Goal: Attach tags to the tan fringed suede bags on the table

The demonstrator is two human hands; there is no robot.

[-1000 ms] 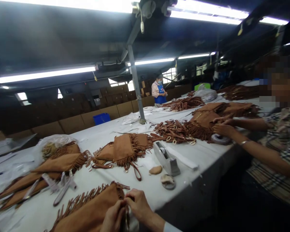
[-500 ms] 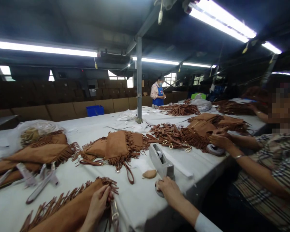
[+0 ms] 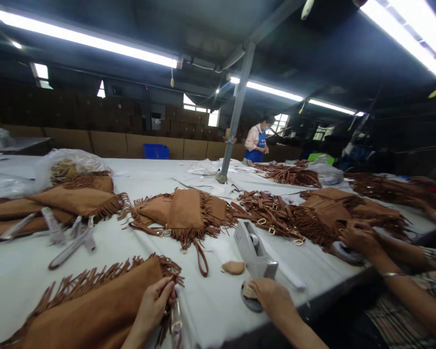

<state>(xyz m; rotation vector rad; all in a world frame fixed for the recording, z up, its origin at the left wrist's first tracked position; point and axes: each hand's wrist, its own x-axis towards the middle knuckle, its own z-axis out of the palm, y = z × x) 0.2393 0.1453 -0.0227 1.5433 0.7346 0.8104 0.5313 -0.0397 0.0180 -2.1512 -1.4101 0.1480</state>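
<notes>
My left hand point(image 3: 154, 304) is closed on the right-hand edge of a brown suede fringed bag point(image 3: 98, 300), which lies flat at the front left. Beside those fingers hangs a strap with a metal clasp in clear wrap point(image 3: 176, 317). My right hand point(image 3: 276, 298) has its fingers closed on a small beige cloth-like pad point(image 3: 250, 289). The pad is over a round grey dish point(image 3: 253, 305) near the table's edge; its contents are hidden. Just behind that hand stands a grey tape dispenser point(image 3: 254, 249), and a tan scrap point(image 3: 233, 267) lies to its left.
More fringed bags point(image 3: 185, 211) lie mid-table, with another stack point(image 3: 72, 201) at left under plastic. Brown straps with metal clips point(image 3: 269, 208) are heaped at centre right. A co-worker's hands point(image 3: 363, 237) work at right. A metal post point(image 3: 236, 116) rises from the table.
The view has swung, so things appear shifted. My right hand has drawn back a little from over the dish, and the beige pad now shows at its fingertips. My left hand keeps its hold.
</notes>
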